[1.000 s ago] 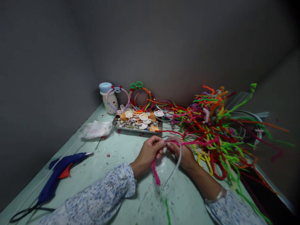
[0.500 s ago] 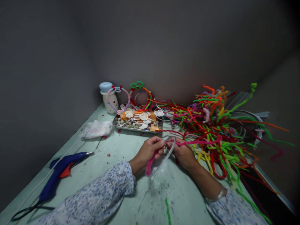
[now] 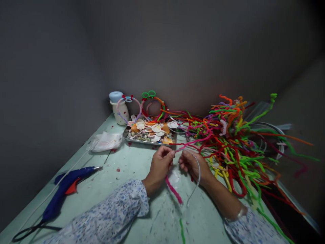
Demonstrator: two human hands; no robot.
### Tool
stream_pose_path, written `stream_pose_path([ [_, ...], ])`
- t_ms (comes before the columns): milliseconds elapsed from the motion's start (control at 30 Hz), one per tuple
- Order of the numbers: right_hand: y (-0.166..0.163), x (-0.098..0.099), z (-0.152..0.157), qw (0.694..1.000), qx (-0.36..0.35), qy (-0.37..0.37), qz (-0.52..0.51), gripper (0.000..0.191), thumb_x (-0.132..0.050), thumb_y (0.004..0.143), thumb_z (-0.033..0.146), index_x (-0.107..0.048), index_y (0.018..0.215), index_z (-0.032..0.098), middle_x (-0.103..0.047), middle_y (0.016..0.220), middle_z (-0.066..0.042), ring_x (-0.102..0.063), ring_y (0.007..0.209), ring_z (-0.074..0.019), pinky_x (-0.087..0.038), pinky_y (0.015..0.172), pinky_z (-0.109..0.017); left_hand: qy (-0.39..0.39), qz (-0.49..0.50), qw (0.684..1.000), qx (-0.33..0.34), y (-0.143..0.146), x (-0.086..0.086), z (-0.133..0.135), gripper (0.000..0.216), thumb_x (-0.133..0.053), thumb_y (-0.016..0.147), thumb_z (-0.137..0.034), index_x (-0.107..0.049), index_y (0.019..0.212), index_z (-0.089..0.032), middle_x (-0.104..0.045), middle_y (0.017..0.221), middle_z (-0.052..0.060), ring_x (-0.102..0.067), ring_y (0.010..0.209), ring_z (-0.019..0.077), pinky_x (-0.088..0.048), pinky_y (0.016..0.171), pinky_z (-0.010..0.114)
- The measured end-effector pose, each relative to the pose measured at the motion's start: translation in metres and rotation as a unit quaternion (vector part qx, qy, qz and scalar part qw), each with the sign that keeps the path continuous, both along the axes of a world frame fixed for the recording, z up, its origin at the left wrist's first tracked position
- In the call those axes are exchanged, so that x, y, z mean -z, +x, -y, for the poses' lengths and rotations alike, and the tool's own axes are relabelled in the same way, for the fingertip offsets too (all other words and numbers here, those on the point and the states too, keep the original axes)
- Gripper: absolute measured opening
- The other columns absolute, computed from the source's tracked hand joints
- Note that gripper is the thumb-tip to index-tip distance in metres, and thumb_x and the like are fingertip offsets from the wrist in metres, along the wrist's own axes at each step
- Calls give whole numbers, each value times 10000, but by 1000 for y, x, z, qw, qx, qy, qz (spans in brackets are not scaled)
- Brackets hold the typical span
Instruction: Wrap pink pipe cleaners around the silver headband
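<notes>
Both hands meet just above the middle of the pale green surface [image 3: 132, 162]. The left hand [image 3: 159, 166] has its fingertips pinched together on a pink pipe cleaner [image 3: 174, 190], whose fuzzy tail hangs down toward six o'clock and brushes the surface. The right hand [image 3: 191, 163], just beside it at three o'clock, has its grip closed on the top of a thin clear headband [image 3: 196, 181], which curves down and away to about five o'clock. The other run of the pink pipe cleaner leaves the fingers toward one o'clock and rises into the heap; where exactly it wraps the band I cannot quite make out, as the fingers cover that spot.

At two to three o'clock from the hands lies a big tangled pile of pipe cleaners [image 3: 233, 142] in red, green, orange and yellow. At twelve o'clock sits a metal tray of seashells [image 3: 149, 133], with finished wrapped headbands [image 3: 152, 105] standing behind it and a small white bottle with a blue cap [image 3: 117, 107] at eleven o'clock. A crumpled white plastic bag [image 3: 105, 141] lies at ten o'clock. A blue glue gun [image 3: 64, 188] rests at nine o'clock, well apart from the hands, nozzle pointing toward the middle. A lone green pipe cleaner [image 3: 181, 230] lies at six o'clock near the bottom edge.
</notes>
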State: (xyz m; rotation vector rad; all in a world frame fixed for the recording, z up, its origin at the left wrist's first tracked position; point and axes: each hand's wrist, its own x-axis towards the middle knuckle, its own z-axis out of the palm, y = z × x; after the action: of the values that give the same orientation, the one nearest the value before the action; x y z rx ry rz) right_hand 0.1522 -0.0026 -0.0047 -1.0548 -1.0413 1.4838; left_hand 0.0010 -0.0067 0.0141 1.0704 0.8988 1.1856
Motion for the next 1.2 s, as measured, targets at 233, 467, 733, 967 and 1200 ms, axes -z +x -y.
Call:
stream_pose_path([
  [233, 5, -3, 2, 996, -57, -5, -63, 371, -586, 804, 505, -707, 803, 154, -657, 737, -63, -586, 594, -134, -419, 474, -218, 76, -69, 995, -14, 0, 1, 4, 173, -596, 803, -340, -572, 794, -169, -572, 720, -5, -497, 621, 99, -392, 599, 209],
  [467, 11, -5, 4, 991, -76, -28, -107, 280, -686, 736, 423, -702, 852, 169, -659, 739, -44, -598, 597, -135, -413, 471, -213, 135, -136, 981, -14, -3, 0, 4, 147, -561, 828, -304, -598, 793, -167, -588, 761, 20, -528, 735, 141, -402, 703, 247],
  [733, 13, -6, 4, 994, -75, -30, -78, 213, -670, 765, 356, -695, 818, 151, -628, 677, -29, -571, 532, -109, -407, 437, -198, 127, -147, 981, -18, -2, 2, 5, 149, -547, 828, -310, -582, 791, -170, -583, 757, 14, -516, 722, 141, -386, 680, 240],
  [967, 18, -10, 1, 993, -100, -36, -60, 208, -678, 765, 343, -700, 834, 148, -630, 686, -18, -562, 508, -90, -412, 436, -180, 139, -157, 977, -26, -2, 1, 6, 160, -536, 839, -323, -584, 808, -173, -583, 771, 18, -522, 737, 144, -388, 692, 245],
  [1200, 15, -17, 1, 995, -83, -21, -53, 222, -692, 755, 355, -705, 823, 143, -608, 663, -7, -539, 478, -75, -414, 421, -172, 126, -158, 979, -35, 0, 2, 6, 189, -535, 843, -351, -595, 851, -172, -595, 787, 18, -519, 729, 143, -380, 670, 239],
])
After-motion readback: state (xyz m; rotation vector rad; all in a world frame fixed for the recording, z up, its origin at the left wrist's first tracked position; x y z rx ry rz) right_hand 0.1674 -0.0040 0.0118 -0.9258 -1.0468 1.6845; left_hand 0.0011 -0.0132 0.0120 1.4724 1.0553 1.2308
